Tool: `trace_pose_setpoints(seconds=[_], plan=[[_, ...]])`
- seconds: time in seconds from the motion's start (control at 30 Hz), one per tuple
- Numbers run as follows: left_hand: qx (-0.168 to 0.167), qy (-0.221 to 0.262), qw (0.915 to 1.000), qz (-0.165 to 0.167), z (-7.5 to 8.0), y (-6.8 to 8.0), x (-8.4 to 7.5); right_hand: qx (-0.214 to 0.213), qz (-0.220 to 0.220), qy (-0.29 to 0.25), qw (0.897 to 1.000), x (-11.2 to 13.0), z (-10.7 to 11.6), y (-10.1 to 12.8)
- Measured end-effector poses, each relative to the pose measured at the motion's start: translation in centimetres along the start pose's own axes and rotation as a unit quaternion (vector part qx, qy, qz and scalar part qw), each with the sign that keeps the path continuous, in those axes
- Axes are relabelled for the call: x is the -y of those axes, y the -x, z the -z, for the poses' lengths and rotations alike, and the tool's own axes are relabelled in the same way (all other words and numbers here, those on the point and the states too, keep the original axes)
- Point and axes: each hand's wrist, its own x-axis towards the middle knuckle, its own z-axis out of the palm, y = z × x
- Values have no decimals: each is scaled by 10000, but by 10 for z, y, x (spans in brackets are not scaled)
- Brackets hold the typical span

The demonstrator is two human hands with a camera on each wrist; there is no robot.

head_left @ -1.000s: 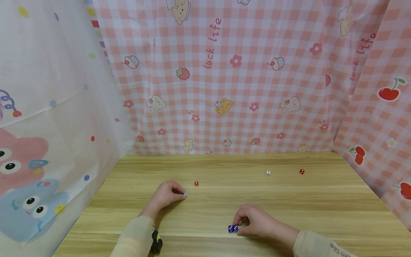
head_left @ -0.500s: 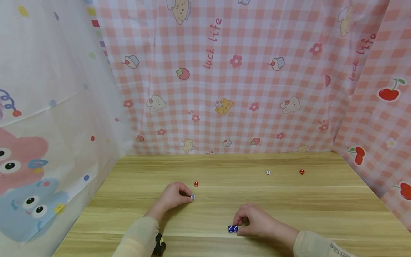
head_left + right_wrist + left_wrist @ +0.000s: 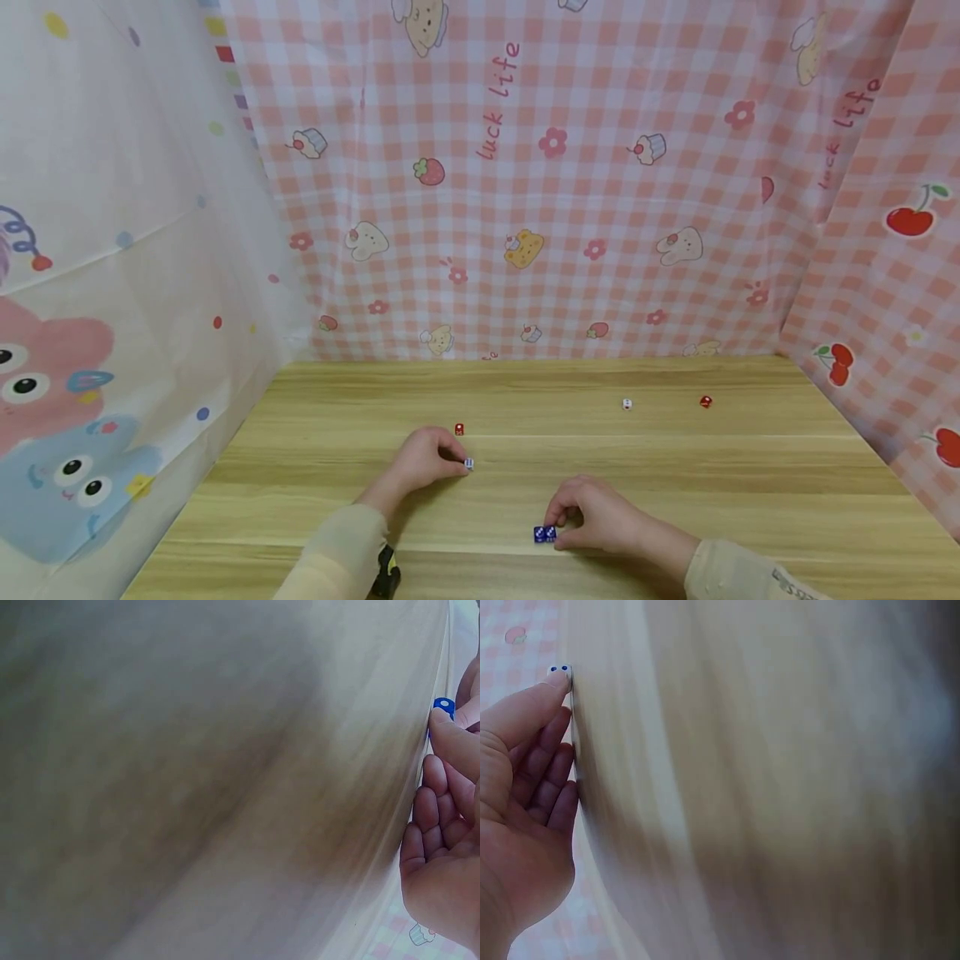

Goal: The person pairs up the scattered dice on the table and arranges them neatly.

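Observation:
My left hand pinches a small white die between thumb and index finger, low over the wooden table. In the left wrist view, blue dots show on this white die, and the other fingers are loosely bent. Toward the near side, my right hand has thumb and forefinger on a blue die with white dots. Against its left side sits a second blue die. The right wrist view shows blue at the thumb tip.
A red die lies just beyond my left fingertips. Farther back on the right are another white die and another red die. A checked pink curtain hangs along the table's back edge, with printed cloths at both sides.
My left hand has carried the white die right and slightly nearer, passing in front of the red die. The right hand and the two blue dice have stayed in place.

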Motion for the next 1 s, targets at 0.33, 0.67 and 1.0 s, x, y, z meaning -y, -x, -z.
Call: trace_pose_setpoints(seconds=[0.33, 0.67, 1.0], plan=[[229, -103, 9996, -162, -11, -8, -11, -16, 35, -24, 10000, -1, 0, 0], [379, -21, 9989, -281, -24, -11, -24, -33, 62, -14, 10000, -1, -1, 0], [563, -3, 9981, -246, -38, -13, -38, -40, 126, -6, 9999, -4, -1, 0]])
